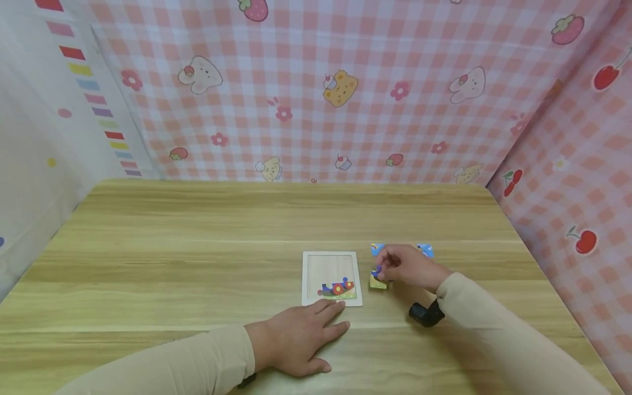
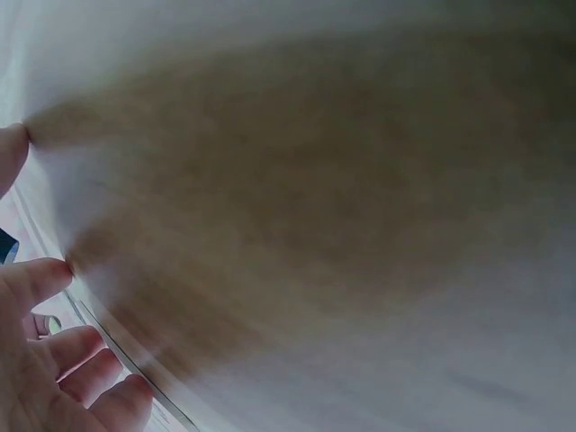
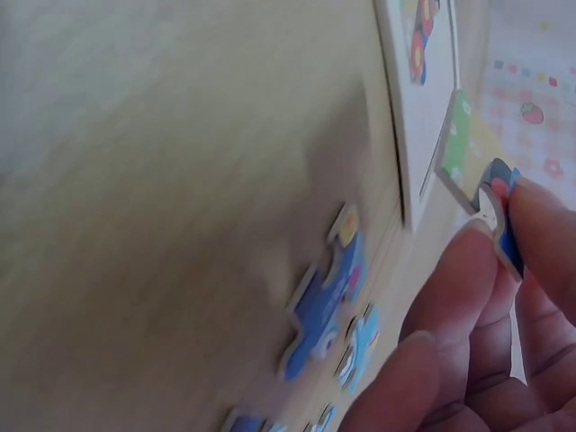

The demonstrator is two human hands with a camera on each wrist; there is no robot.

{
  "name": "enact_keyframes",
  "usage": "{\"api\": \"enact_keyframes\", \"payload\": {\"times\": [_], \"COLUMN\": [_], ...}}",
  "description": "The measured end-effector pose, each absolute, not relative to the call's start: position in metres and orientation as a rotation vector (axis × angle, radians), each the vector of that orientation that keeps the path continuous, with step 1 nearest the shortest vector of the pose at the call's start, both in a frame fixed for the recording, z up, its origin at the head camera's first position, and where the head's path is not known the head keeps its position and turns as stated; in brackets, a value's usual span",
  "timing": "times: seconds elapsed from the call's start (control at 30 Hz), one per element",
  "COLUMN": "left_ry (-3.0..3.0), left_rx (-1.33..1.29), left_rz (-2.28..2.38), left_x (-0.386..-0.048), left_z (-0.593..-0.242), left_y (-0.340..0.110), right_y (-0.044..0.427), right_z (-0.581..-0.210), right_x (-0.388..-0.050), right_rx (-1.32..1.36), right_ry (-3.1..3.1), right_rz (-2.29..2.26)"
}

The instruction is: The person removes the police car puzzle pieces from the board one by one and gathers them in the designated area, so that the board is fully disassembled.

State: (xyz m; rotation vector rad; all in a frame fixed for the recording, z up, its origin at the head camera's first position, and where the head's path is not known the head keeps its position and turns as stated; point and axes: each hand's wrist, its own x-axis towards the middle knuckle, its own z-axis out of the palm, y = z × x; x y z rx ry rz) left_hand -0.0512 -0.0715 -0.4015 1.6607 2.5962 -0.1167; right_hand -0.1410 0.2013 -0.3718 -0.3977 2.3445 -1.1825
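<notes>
My right hand [image 1: 412, 269] pinches a puzzle piece [image 3: 468, 148] with green, yellow and blue parts between thumb and fingers, raised above the table in the right wrist view. To its left lies a square puzzle tray [image 1: 304, 277] with a pale rim. Joined pieces [image 1: 338, 289] showing red wheels and blue shapes sit in the tray's lower right. My left hand [image 1: 298, 339] rests with spread fingers, its fingertips at the tray's near rim. In the left wrist view, the left fingers [image 2: 76, 346] lie beside the tray's edge.
Loose blue pieces [image 3: 319, 306] lie on the wooden table [image 1: 173, 263] under and around the right hand; two light blue ones [image 1: 425, 250] show beyond it. A black device [image 1: 425, 314] hangs at the right wrist. Checked cloth [image 1: 306, 66] stands behind the table.
</notes>
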Motion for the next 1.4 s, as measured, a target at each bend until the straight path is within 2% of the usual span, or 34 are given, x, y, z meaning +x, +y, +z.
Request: {"api": "enact_keyframes", "payload": {"times": [0.7,1.4], "left_ry": [2.580,2.567], "left_rx": [1.630,1.628], "left_rz": [-0.095,-0.081], "left_x": [-0.051,-0.052], "left_z": [-0.401,-0.400], "left_y": [-0.071,-0.071], "right_y": [0.217,0.208], "right_z": [-0.378,-0.385], "right_x": [-0.127,-0.116], "right_rx": [-0.462,-0.503], "right_ry": [2.340,2.508], "right_rz": [-1.081,-0.964]}}
